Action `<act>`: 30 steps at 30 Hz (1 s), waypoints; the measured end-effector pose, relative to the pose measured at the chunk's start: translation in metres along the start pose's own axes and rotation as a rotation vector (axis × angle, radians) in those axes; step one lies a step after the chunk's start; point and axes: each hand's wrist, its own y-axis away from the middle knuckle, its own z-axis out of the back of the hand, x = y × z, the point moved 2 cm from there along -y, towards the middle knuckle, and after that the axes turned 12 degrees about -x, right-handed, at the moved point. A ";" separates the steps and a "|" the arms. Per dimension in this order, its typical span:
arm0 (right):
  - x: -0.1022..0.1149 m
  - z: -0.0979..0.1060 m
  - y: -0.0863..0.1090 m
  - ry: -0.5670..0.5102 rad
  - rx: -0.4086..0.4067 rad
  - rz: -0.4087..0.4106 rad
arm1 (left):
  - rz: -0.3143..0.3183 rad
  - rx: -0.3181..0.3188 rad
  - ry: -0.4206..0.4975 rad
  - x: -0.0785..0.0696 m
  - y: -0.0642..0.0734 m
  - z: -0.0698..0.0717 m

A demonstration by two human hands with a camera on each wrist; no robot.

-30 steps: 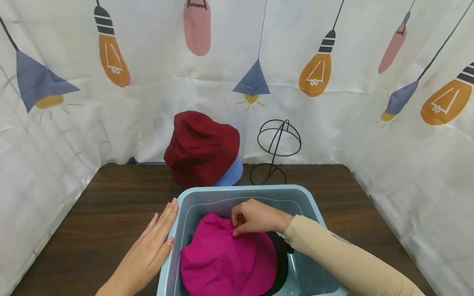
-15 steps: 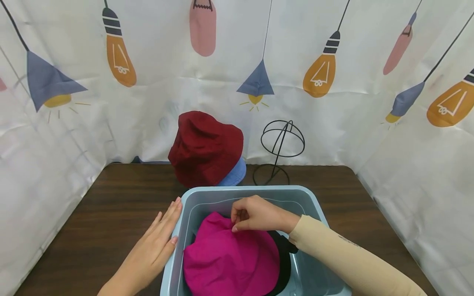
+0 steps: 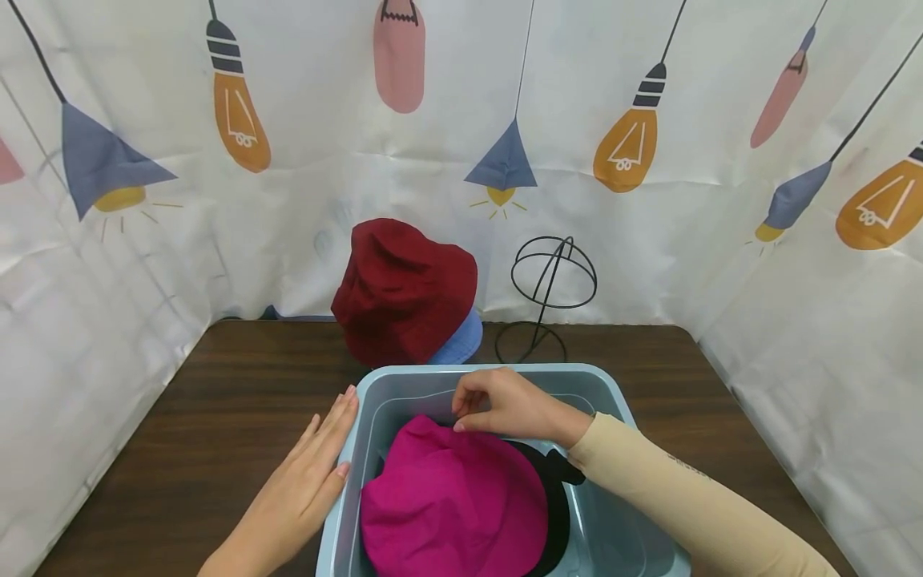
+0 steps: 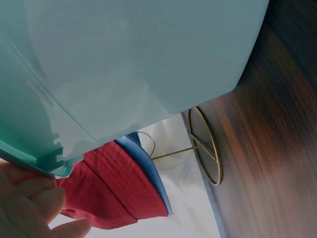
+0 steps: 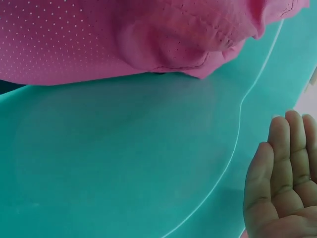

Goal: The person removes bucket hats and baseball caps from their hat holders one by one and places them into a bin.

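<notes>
My left hand (image 3: pixel 296 485) rests with nearly straight fingers against the left rim of a light blue plastic bin (image 3: pixel 411 369). Inside the bin lies a magenta cloth hat (image 3: pixel 454 505), with a black piece (image 3: pixel 551 489) showing along its right side. Just above the hat's far edge hovers my right hand (image 3: pixel 515 407), palm down, fingers loosely bent. The right wrist view has this hand's fingers (image 5: pixel 281 144) apart from the pink fabric (image 5: pixel 124 34), holding nothing. In the left wrist view, fingertips (image 4: pixel 49 198) sit right at the bin's rim.
Behind the bin, a dark red bucket hat (image 3: pixel 407 296) sits over a blue one (image 3: pixel 461 340). To its right stands a black wire hat stand (image 3: pixel 551 280). The dark wooden table (image 3: pixel 238 417) ends at a white printed curtain (image 3: pixel 324 200).
My right hand has come off the magenta hat, rising slightly toward the bin's far wall. The hat stays in the bin. The left hand keeps its place at the rim.
</notes>
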 end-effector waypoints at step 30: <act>0.002 0.022 -0.030 0.027 -0.161 0.036 | 0.000 -0.007 -0.009 0.001 0.001 -0.001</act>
